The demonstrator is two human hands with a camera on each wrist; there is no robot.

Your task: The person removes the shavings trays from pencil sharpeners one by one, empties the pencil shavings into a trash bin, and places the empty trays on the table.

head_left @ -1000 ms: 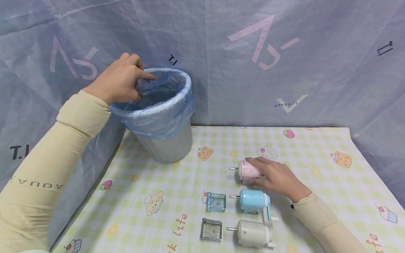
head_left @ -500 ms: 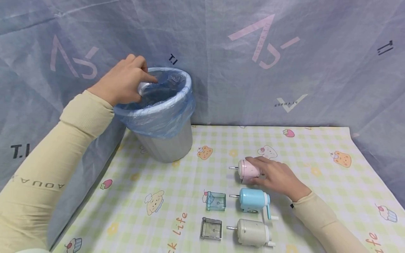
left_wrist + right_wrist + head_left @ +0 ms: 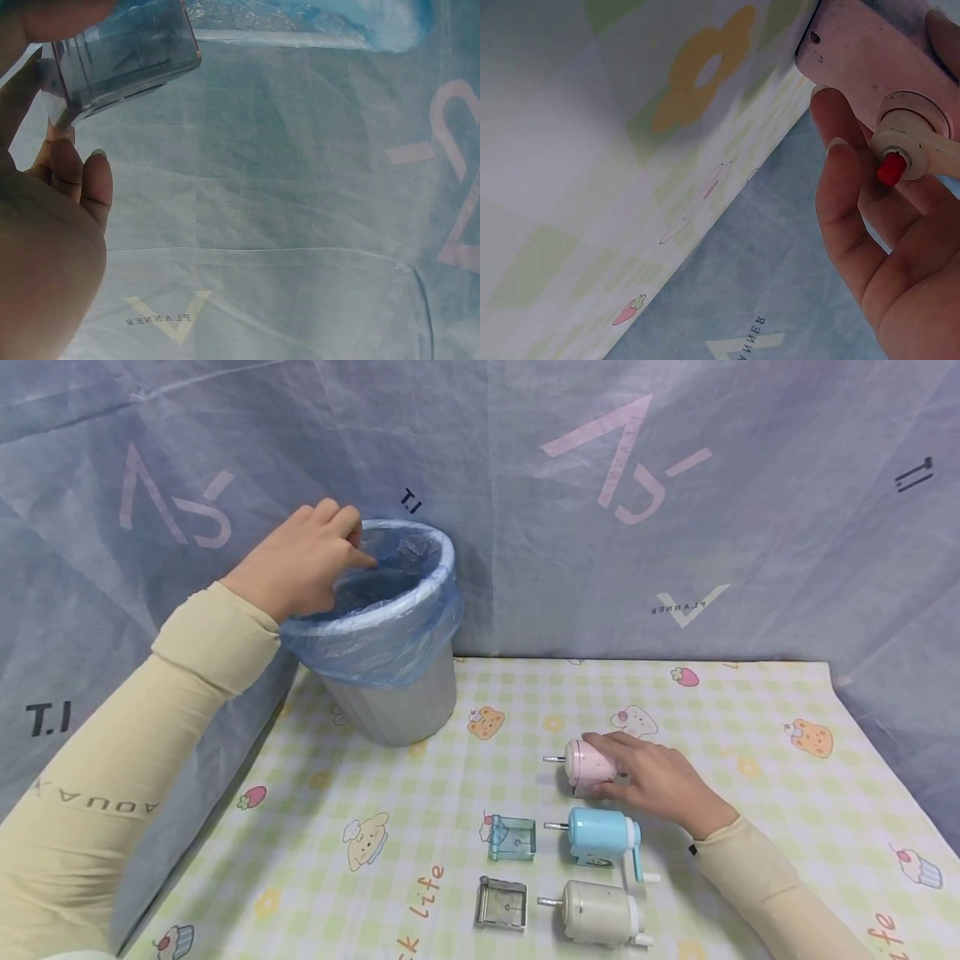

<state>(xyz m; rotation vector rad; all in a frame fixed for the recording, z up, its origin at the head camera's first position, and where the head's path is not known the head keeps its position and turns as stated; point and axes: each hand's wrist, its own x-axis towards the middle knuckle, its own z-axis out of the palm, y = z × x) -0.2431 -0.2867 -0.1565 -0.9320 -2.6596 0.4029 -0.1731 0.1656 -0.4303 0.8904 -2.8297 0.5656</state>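
Over the mouth of a waste bin (image 3: 390, 706) lined with a blue bag, my left hand (image 3: 303, 560) pinches a clear plastic shavings drawer (image 3: 142, 56). The drawer is tilted in the left wrist view and hidden behind the hand in the head view. My right hand (image 3: 660, 781) grips the pink pencil sharpener (image 3: 588, 767) on the table, with its metal rod pointing left. In the right wrist view the fingers lie around the sharpener's crank end, where a red tip (image 3: 891, 169) shows.
A light-blue sharpener (image 3: 600, 831) and a beige sharpener (image 3: 597, 912) stand nearer me. Left of them lie a teal shavings drawer (image 3: 513, 838) and a grey shavings drawer (image 3: 502, 903). Grey-blue cloth (image 3: 675, 527) hangs behind the checked tablecloth (image 3: 360, 910).
My left hand has shifted slightly right and down over the bin, and the drawer has turned out of sight behind it in the head view. My right hand stays put.
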